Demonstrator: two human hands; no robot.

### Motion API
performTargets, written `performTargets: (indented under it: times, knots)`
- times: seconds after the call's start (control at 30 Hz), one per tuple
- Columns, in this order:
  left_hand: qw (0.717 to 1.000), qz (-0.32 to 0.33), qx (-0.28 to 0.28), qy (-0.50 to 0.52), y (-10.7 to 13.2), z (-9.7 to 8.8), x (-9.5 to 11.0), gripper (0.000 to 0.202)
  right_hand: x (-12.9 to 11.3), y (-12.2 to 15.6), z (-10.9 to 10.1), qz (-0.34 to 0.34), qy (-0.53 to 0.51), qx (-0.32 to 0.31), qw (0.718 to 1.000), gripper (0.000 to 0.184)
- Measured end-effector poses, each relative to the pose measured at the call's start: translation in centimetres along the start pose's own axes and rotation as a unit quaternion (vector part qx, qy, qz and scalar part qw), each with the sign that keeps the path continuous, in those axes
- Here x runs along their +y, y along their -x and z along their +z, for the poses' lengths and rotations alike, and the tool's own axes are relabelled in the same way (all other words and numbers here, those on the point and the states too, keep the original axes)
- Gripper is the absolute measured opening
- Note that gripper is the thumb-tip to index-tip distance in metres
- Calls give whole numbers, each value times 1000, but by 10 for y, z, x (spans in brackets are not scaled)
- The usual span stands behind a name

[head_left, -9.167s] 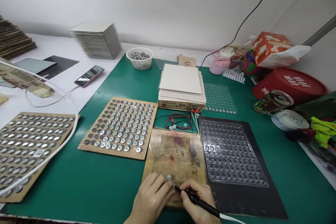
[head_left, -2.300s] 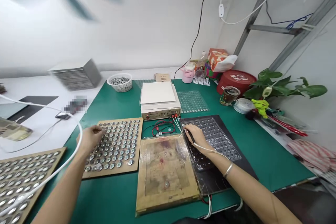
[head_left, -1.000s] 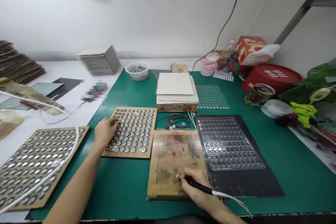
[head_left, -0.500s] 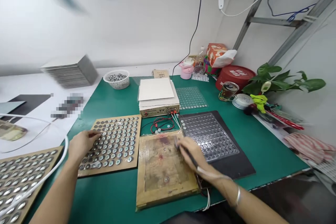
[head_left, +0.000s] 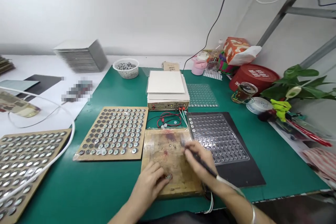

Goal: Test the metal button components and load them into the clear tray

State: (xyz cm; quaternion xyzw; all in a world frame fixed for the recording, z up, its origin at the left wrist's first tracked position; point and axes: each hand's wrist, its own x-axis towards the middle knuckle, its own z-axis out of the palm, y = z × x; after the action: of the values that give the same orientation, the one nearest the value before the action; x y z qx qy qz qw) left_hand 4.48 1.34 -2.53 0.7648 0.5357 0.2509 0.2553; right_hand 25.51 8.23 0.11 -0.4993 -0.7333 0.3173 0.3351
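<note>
My left hand (head_left: pixel 151 183) rests on the stained wooden board (head_left: pixel 157 147), fingers closed on a small round metal disc (head_left: pixel 168 176). My right hand (head_left: pixel 201 159), over the board's right side, grips a black pen-shaped tool (head_left: pixel 202 163) with a white cord at its rear end. The tool's tip is blurred. Left of the board lies a brown tray (head_left: pixel 143 122) with rows of round metal discs. At the right, a clear plastic tray (head_left: pixel 223 140) of round cells lies on a black sheet (head_left: pixel 241 175), with a few pale discs in its left column.
Behind the board stands an instrument box (head_left: pixel 168 105) stacked with white sheets; red and black leads (head_left: pixel 173 114) curl before it. A white basket (head_left: pixel 127 71) holds many metal pieces. A second disc tray (head_left: pixel 28 161) is at left. A glass mug (head_left: pixel 243 92) and red tub (head_left: pixel 254 77) stand right.
My left hand has moved right from the brown tray to the wooden board and now holds a small disc. The right hand stays over the board with the tool. The camera view has shifted.
</note>
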Motion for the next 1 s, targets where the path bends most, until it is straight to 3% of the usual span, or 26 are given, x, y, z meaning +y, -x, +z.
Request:
performTargets:
  times: [0.07, 0.13, 0.57, 0.7, 0.77, 0.83, 0.9, 0.93, 1.0]
  knots:
    - [997, 30, 59, -39, 6, 14, 5, 16, -13, 25, 15, 39, -64, -85, 994, 13]
    - [994, 44, 86, -52, 7, 16, 3, 18, -17, 42, 27, 67, -83, -116, 988, 15]
    - [994, 48, 78, -56, 3, 11, 5, 23, -15, 37, 36, 89, -29, -147, 985, 17]
    - [995, 40, 76, -50, 4, 13, 9, 23, -13, 38, 36, 63, -12, -146, 987, 18]
    - [996, 41, 67, -44, -1, 0, 1, 22, -8, 40, 35, 16, -25, -120, 992, 18]
    - [995, 10, 69, -75, -10, -31, -19, 22, -1, 44, 37, -70, -38, -75, 994, 18]
    - [980, -87, 96, -154, -18, -74, -49, 22, 5, 49, 43, -182, -15, -34, 983, 31]
    - [954, -176, 127, -209, -22, -97, -66, 20, 6, 52, 47, -234, 12, -16, 972, 38]
    - [920, -250, 173, -245, -28, -134, -98, 25, 5, 57, 55, -295, 72, 7, 953, 39]
